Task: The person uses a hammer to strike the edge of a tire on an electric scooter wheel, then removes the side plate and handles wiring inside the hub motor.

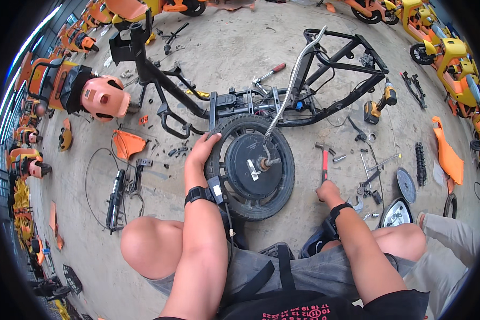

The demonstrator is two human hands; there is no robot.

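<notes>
A black scooter wheel [253,168] with a hub motor stands in front of me, its axle side facing up toward me. My left hand [201,149] rests on the tyre's left edge, thumb and fingers spread along the rubber. In my right hand [329,191] is a hammer [325,162] with a red and black handle, held by the lower end, its head pointing away from me. From the axle a silver sheathed cable [288,93] rises toward the frame. Behind the wheel lies the bare black scooter frame [341,101].
Right of the frame stands a yellow cordless drill [380,104]. Tools, a coil spring [421,164] and an orange panel [449,152] lie on the right. Left are a shock absorber [114,200] and an orange-fronted scooter [98,96]. Another person's trouser leg [453,240] is close at my right.
</notes>
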